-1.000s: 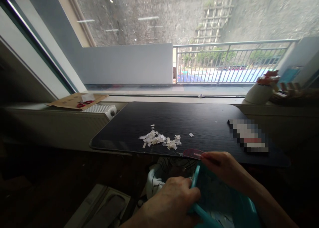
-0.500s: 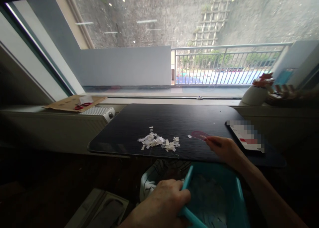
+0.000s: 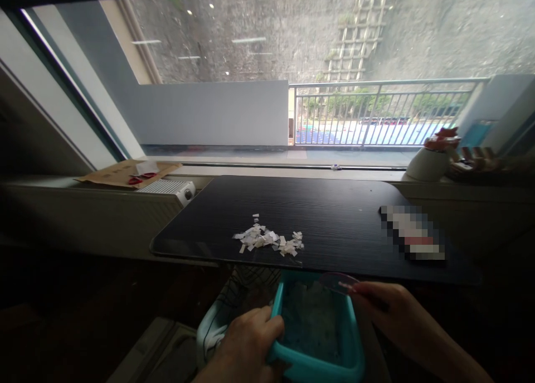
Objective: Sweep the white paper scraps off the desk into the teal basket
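My left hand (image 3: 254,338) is wrapped round the left rim of a teal plastic bin (image 3: 356,344), held tilted below the table's front edge. Inside it, a dim greyish layer of contents is hard to make out. My right hand (image 3: 388,305) pinches a thin, clear pinkish round plastic piece (image 3: 334,281) over the bin's far right rim. On the dark table (image 3: 326,204), beyond the bin, lies a loose pile of small white paper scraps (image 3: 261,238). Neither hand touches the pile.
A phone-like flat object (image 3: 412,232), its face blurred out, lies at the table's right. Red-handled scissors (image 3: 142,178) rest on brown paper (image 3: 108,174) at the left sill. A white pot (image 3: 426,161) stands at the right. A wire-patterned basket (image 3: 213,327) sits below the table.
My right hand has drawn the pinkish piece off the tabletop, down to the bin. The bin has shifted left with my left hand. The lone scrap beside the piece has left the table.
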The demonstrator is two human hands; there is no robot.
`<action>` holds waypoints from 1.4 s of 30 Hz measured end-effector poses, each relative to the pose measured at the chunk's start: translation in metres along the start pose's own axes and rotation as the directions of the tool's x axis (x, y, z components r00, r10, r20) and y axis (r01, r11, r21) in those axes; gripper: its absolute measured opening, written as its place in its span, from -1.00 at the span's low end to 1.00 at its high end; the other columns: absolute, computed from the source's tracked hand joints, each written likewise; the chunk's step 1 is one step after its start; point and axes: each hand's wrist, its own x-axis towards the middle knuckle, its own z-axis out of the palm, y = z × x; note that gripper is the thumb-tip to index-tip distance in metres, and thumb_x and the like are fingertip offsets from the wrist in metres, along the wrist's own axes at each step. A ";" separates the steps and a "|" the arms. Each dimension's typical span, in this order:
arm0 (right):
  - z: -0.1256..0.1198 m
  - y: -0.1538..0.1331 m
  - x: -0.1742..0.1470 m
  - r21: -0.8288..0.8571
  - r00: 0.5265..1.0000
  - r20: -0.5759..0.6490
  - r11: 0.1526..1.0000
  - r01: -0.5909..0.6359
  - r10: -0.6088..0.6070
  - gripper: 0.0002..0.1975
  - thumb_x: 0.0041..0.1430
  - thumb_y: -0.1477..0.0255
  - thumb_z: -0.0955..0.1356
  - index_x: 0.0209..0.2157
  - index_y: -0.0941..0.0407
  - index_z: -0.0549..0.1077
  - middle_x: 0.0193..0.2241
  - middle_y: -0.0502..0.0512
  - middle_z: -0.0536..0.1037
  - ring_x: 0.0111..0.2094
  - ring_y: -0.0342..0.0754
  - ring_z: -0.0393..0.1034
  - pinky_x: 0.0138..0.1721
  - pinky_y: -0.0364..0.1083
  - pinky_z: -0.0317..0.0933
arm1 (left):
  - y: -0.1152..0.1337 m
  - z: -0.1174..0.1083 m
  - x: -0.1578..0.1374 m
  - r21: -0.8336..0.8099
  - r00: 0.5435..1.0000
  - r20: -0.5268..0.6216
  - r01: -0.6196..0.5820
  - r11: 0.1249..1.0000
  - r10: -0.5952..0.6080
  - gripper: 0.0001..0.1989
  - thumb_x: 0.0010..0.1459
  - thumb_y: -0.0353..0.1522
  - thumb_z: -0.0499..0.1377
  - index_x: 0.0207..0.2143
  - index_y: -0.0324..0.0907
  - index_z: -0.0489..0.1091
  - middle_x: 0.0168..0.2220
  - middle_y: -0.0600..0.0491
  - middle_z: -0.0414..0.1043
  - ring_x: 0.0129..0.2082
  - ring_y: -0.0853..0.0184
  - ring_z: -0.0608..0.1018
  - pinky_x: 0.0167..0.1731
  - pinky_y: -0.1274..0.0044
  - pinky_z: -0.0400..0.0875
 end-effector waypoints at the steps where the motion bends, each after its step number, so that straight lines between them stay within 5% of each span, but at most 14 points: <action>1: 0.003 -0.002 -0.006 0.008 1.000 0.014 1.000 0.007 -0.007 -0.64 0.20 0.23 0.23 -0.32 0.14 0.58 -0.54 0.01 0.55 -0.55 -0.13 0.34 -0.54 -0.22 0.15 | -0.001 0.002 -0.002 -0.025 1.000 -0.026 0.005 1.000 -0.005 -0.84 -0.10 -0.46 0.22 -0.47 -0.14 0.26 -0.37 0.13 0.32 -0.31 0.30 0.41 -0.38 0.56 0.17; 4: 0.010 -0.008 -0.002 0.025 1.000 -0.014 1.000 0.013 -0.013 -0.66 0.21 0.25 0.23 -0.29 0.12 0.57 -0.51 0.01 0.55 -0.53 -0.13 0.36 -0.52 -0.21 0.16 | -0.003 0.009 -0.004 -0.058 0.999 -0.043 0.005 0.998 -0.007 -0.81 -0.12 -0.43 0.25 -0.50 -0.14 0.25 -0.39 0.14 0.32 -0.32 0.31 0.41 -0.38 0.56 0.17; 9: 0.023 -0.017 0.062 0.053 0.978 -0.210 0.998 0.029 -0.017 -0.66 0.18 0.25 0.25 -0.16 0.14 0.51 -0.52 0.02 0.54 -0.56 -0.13 0.35 -0.53 -0.19 0.15 | -0.017 0.027 -0.001 -0.018 0.994 -0.104 0.021 1.000 -0.022 -0.80 -0.16 -0.43 0.27 -0.48 -0.13 0.27 -0.38 0.16 0.33 -0.32 0.30 0.41 -0.39 0.57 0.17; 14: 0.029 -0.021 0.103 0.100 0.977 -0.187 0.987 0.124 -0.104 -0.72 0.14 0.28 0.27 -0.36 0.14 0.53 -0.56 0.02 0.51 -0.54 -0.12 0.34 -0.52 -0.17 0.12 | -0.035 0.037 0.005 0.004 0.998 -0.034 0.052 0.999 -0.052 -0.75 -0.16 -0.32 0.30 -0.49 -0.13 0.24 -0.39 0.13 0.32 -0.35 0.27 0.41 -0.43 0.55 0.17; 21: 0.021 -0.014 0.094 0.299 0.952 -0.304 0.947 0.115 -0.019 -0.73 0.14 0.27 0.28 -0.44 0.16 0.46 -0.54 0.01 0.48 -0.51 -0.13 0.33 -0.47 -0.17 0.18 | -0.023 0.035 0.004 0.009 0.994 -0.097 0.061 0.998 -0.059 -0.78 -0.19 -0.44 0.22 -0.48 -0.12 0.20 -0.37 0.12 0.31 -0.33 0.29 0.41 -0.42 0.56 0.17; 29: 0.030 -0.013 0.097 0.162 0.919 -0.395 0.982 0.092 -0.021 -0.75 0.12 0.26 0.30 -0.47 0.14 0.45 -0.57 -0.01 0.48 -0.54 -0.15 0.33 -0.49 -0.19 0.16 | -0.021 0.037 0.002 0.000 0.995 -0.098 0.033 0.999 -0.033 -0.81 -0.11 -0.42 0.22 -0.46 -0.13 0.23 -0.35 0.08 0.33 -0.32 0.26 0.42 -0.40 0.54 0.20; 36: 0.034 -0.010 0.100 0.087 0.940 -0.330 0.989 0.120 -0.085 -0.75 0.13 0.28 0.29 -0.43 0.14 0.50 -0.56 0.02 0.52 -0.55 -0.13 0.35 -0.51 -0.17 0.17 | -0.021 0.035 0.004 -0.016 0.997 -0.078 0.029 0.999 -0.030 -0.84 -0.11 -0.43 0.20 -0.46 -0.12 0.23 -0.34 0.08 0.33 -0.32 0.27 0.42 -0.39 0.55 0.21; 42: 0.035 -0.007 0.100 0.184 0.918 -0.386 0.968 0.173 -0.090 -0.75 0.13 0.29 0.29 -0.31 0.14 0.52 -0.46 0.07 0.57 -0.47 -0.08 0.41 -0.45 -0.15 0.26 | -0.017 0.033 0.003 -0.017 0.997 -0.062 0.039 0.999 -0.040 -0.84 -0.13 -0.43 0.19 -0.48 -0.12 0.23 -0.35 0.09 0.33 -0.33 0.27 0.42 -0.42 0.56 0.20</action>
